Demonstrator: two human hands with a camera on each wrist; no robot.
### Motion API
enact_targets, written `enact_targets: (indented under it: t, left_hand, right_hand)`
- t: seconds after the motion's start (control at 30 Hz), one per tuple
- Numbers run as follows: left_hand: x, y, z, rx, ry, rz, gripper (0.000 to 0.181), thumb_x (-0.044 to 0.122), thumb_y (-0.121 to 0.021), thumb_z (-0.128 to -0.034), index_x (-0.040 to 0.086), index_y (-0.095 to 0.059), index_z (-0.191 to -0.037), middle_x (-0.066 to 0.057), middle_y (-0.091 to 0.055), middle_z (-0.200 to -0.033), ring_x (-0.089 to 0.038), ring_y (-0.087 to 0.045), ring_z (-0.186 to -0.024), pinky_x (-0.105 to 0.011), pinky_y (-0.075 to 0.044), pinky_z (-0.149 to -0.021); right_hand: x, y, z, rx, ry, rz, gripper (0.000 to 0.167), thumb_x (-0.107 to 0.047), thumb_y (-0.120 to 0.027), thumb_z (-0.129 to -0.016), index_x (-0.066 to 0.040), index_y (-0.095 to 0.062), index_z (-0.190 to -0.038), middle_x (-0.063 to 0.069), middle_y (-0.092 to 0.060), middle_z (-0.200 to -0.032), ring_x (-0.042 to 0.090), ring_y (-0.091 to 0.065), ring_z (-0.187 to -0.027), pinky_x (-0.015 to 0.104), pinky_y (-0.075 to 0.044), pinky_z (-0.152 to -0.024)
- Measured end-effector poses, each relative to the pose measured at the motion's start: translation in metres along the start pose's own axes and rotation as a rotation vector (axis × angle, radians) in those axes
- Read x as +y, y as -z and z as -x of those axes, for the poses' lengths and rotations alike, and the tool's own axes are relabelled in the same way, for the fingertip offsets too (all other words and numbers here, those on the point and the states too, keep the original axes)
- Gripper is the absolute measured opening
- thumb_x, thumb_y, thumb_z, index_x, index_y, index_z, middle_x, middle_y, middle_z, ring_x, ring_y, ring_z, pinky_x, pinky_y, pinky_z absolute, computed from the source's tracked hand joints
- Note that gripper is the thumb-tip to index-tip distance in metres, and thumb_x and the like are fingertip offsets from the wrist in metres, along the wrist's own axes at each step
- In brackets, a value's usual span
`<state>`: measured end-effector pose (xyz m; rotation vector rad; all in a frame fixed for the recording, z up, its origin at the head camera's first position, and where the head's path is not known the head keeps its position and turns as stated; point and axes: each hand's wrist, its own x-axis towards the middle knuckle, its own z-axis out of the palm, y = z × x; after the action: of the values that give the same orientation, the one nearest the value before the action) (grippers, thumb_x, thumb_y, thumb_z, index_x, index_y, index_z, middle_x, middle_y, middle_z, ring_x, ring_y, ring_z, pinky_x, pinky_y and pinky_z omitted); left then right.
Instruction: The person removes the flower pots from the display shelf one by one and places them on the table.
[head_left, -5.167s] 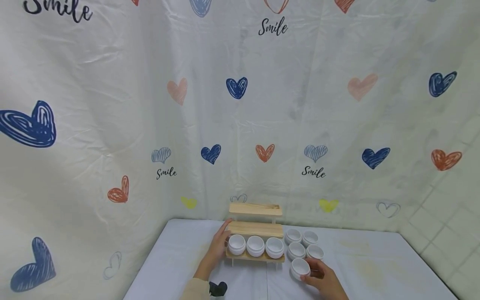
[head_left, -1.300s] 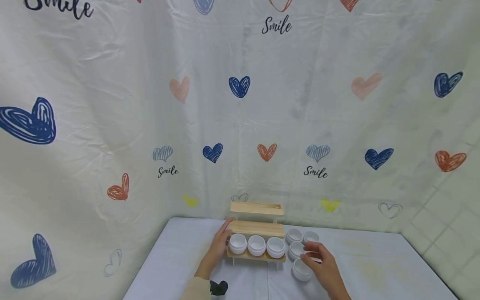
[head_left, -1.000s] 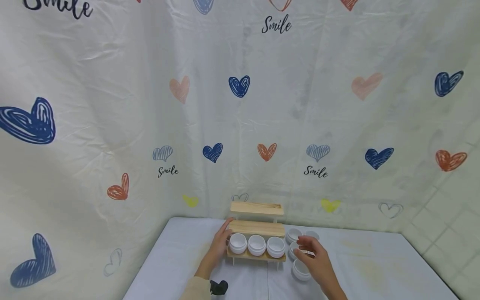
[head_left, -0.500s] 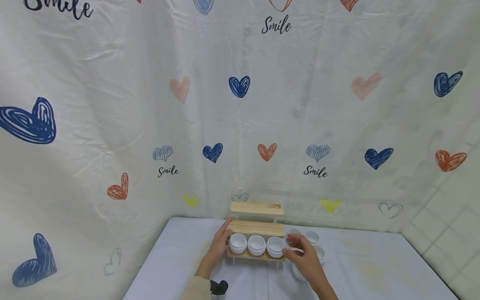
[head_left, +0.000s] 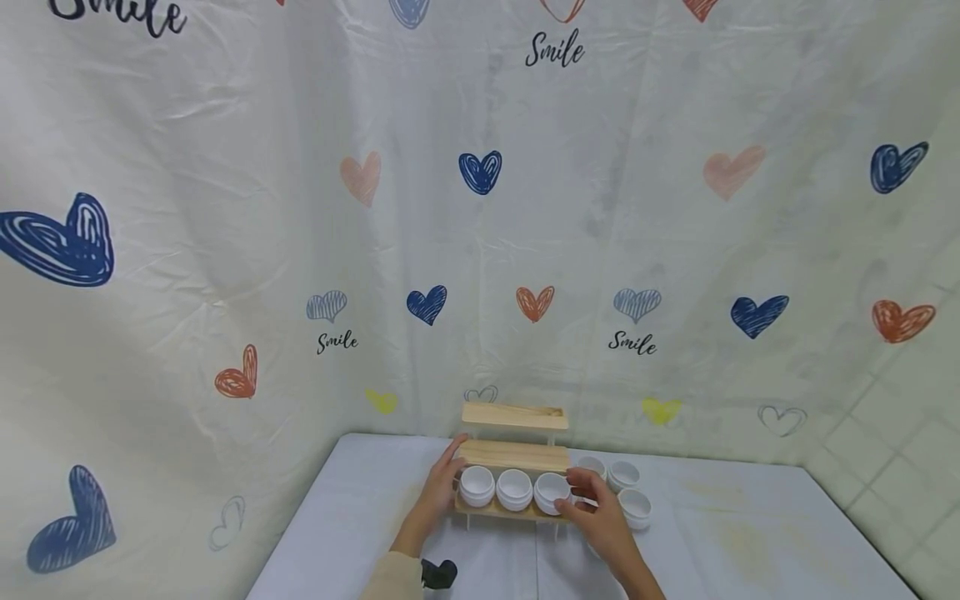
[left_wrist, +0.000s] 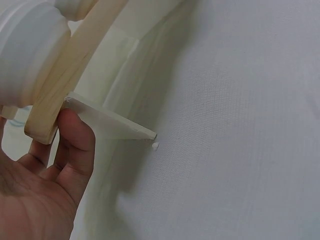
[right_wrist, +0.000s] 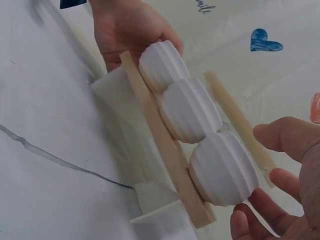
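Note:
A three-tier wooden display stand (head_left: 513, 454) with clear legs stands on the white-covered table. White bowls with ribbed sides sit in a row on its lowest shelf: a left bowl (head_left: 476, 486), a middle bowl (head_left: 513, 489) and a right bowl (head_left: 550, 488). My left hand (head_left: 433, 498) grips the stand's left end; the left wrist view shows the thumb (left_wrist: 77, 137) against the underside of the wooden shelf. At the right bowl is my right hand (head_left: 602, 515). In the right wrist view its fingers (right_wrist: 270, 205) spread near that bowl, with the thumb apart from it.
Several more white bowls (head_left: 635, 505) stand on the table right of the stand, some partly hidden by my right hand. Behind the table (head_left: 720, 533) hangs a pale curtain (head_left: 570, 208) printed with hearts and "Smile".
My right hand earlier held a bowl among those on the table, then let it go. It has since moved left to the stand's right bowl. My left hand has stayed put.

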<state>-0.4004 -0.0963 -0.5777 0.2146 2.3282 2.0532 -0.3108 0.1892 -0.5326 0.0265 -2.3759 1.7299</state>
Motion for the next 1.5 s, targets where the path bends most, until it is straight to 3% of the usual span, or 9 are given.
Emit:
enact_targets:
  t: [0.43,0.93,1.5]
  left_hand:
    - [0.002,-0.001,0.002,0.002,0.012,0.001,0.052,0.034,-0.044,-0.1051,0.036,-0.039,-0.157,-0.007,-0.056,-0.107,-0.021,-0.048,-0.093,-0.034,-0.039,-0.077]
    - [0.006,-0.001,0.004,-0.005,0.003,0.002,0.053,0.034,-0.044,-0.1052,0.035,-0.038,-0.158,-0.008,-0.056,-0.107,-0.021,-0.047,-0.092,-0.034,-0.04,-0.074]
    - [0.002,0.001,0.001,-0.005,0.008,-0.009,0.051,0.034,-0.044,-0.1053,0.036,-0.04,-0.156,-0.007,-0.055,-0.102,-0.02,-0.048,-0.088,-0.032,-0.04,-0.071]
  right_hand:
    - [0.008,-0.011,-0.003,0.026,-0.006,-0.037,0.057,-0.005,-0.086,-0.076,-0.001,-0.062,-0.128,0.018,-0.065,-0.124,0.02,-0.063,-0.104,0.024,-0.051,-0.081]
    - [0.005,-0.014,-0.005,-0.002,-0.037,0.006,0.062,-0.009,-0.086,-0.079,0.001,-0.057,-0.133,0.017,-0.064,-0.126,0.023,-0.061,-0.111,0.021,-0.05,-0.078]
    - [0.006,-0.017,-0.004,0.013,-0.036,0.039,0.06,-0.01,-0.086,-0.078,-0.001,-0.059,-0.131,0.015,-0.066,-0.125,0.022,-0.062,-0.111,0.021,-0.05,-0.079]
